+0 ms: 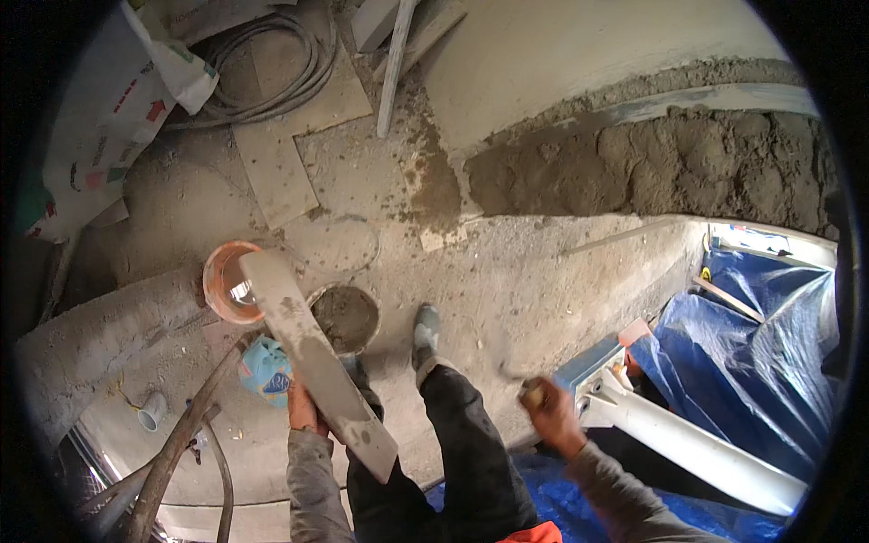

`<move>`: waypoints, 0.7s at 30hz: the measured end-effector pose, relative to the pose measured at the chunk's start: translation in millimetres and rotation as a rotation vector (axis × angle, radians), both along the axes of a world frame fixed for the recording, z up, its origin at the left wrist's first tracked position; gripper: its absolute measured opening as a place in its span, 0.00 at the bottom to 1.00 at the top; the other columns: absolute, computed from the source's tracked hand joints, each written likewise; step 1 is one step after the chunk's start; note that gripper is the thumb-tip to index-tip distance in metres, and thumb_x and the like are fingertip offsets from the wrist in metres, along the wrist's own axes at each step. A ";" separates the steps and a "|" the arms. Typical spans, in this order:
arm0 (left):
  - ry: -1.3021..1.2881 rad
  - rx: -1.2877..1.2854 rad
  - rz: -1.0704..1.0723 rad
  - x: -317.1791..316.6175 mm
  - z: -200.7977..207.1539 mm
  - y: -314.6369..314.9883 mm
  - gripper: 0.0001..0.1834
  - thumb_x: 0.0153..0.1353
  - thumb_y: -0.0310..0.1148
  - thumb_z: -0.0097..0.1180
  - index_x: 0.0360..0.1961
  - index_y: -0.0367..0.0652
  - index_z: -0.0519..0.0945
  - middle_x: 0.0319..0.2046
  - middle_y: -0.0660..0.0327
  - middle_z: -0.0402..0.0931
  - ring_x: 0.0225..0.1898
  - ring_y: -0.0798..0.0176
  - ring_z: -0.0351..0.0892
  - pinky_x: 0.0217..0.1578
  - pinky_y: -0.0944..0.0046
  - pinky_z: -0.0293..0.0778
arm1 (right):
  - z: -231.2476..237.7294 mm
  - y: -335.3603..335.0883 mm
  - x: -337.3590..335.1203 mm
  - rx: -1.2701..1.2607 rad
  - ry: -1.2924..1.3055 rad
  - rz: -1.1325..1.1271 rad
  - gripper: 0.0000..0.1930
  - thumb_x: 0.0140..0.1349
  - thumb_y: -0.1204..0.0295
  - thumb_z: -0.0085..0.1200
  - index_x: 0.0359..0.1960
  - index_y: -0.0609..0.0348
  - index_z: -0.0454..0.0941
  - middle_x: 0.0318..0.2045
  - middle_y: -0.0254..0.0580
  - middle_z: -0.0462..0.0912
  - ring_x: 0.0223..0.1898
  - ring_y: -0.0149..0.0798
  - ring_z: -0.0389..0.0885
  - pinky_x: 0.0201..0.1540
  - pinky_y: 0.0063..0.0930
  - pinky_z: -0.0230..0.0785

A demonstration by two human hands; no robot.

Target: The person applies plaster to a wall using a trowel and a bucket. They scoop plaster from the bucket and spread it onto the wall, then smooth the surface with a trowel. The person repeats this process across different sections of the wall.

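My left hand (305, 409) is closed on the edge of a long, flat grey board (312, 348), smeared with wet mortar. The board slants across my left leg, and its far end overlaps the rim of an orange bucket (217, 281). Partly behind the board stands a bucket of grey mortar (351, 317). Out to the right, my right hand (554, 418) is closed round the rounded handle of a trowel (534, 395); its blade is thin and smeared by motion. Fresh, lumpy mortar (652, 167) covers a curved band of the wall at the upper right.
A blue tarp (724, 335) and a white beam (697, 443) lie right of me. Branch-like poles (181, 443), a light-blue bag (264, 369) and a white cup (154, 412) are at left. Coiled hose (308, 68) and a large white sack (109, 118) sit farther off.
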State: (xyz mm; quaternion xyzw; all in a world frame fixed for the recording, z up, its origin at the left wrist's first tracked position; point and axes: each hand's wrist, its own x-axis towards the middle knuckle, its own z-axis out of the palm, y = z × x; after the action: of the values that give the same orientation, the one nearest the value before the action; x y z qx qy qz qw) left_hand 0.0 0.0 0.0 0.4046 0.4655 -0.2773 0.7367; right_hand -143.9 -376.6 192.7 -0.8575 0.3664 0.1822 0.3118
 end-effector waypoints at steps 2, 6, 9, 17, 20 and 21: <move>-0.048 0.201 -0.221 21.7 -8.5 -36.0 0.22 0.70 0.57 0.65 0.46 0.49 0.85 0.26 0.68 0.83 0.21 0.71 0.79 0.19 0.65 0.74 | -22.5 4.2 -40.4 0.169 0.295 -0.188 0.12 0.66 0.65 0.68 0.42 0.62 0.84 0.27 0.42 0.85 0.32 0.31 0.83 0.34 0.32 0.76; -0.168 0.272 -0.418 48.3 -44.6 -127.3 0.20 0.70 0.53 0.68 0.42 0.46 0.84 0.21 0.69 0.75 0.18 0.72 0.71 0.18 0.66 0.66 | -82.5 -14.1 -95.2 0.183 0.414 -0.048 0.18 0.64 0.59 0.68 0.45 0.62 0.84 0.31 0.55 0.87 0.35 0.49 0.89 0.39 0.44 0.79; -0.087 0.192 -0.491 69.4 -87.7 -220.4 0.22 0.69 0.54 0.68 0.43 0.45 0.85 0.21 0.68 0.74 0.19 0.72 0.71 0.19 0.65 0.65 | -131.3 -44.3 -104.9 0.136 0.433 0.047 0.21 0.66 0.55 0.62 0.52 0.57 0.80 0.38 0.63 0.88 0.44 0.68 0.87 0.45 0.58 0.80; -0.074 -0.059 -0.406 135.5 -169.8 -464.8 0.23 0.66 0.57 0.70 0.37 0.47 0.82 0.19 0.70 0.70 0.15 0.71 0.67 0.15 0.63 0.63 | -151.6 -120.3 -106.3 0.107 0.441 0.233 0.22 0.67 0.56 0.60 0.55 0.56 0.77 0.36 0.62 0.88 0.39 0.68 0.87 0.42 0.63 0.79; -0.114 -0.118 -0.328 149.3 -186.9 -512.0 0.23 0.66 0.58 0.69 0.35 0.49 0.79 0.17 0.70 0.68 0.13 0.71 0.65 0.13 0.64 0.62 | -152.4 -137.1 -97.1 0.088 0.444 0.269 0.22 0.68 0.56 0.60 0.55 0.56 0.77 0.36 0.61 0.88 0.38 0.67 0.87 0.41 0.62 0.80; -0.105 -0.109 -0.307 150.1 -192.3 -520.9 0.23 0.67 0.57 0.69 0.37 0.48 0.80 0.18 0.70 0.69 0.13 0.71 0.65 0.14 0.63 0.61 | -151.6 -143.1 -93.1 0.084 0.402 0.298 0.20 0.68 0.57 0.60 0.54 0.56 0.77 0.36 0.59 0.88 0.38 0.66 0.88 0.40 0.61 0.80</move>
State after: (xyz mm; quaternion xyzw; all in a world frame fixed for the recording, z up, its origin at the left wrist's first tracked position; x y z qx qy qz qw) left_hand 150.1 -520.9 -192.3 0.4445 0.3435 -0.3900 0.7296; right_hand -237.0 -519.7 41.1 -0.8349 0.2827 0.4080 0.2378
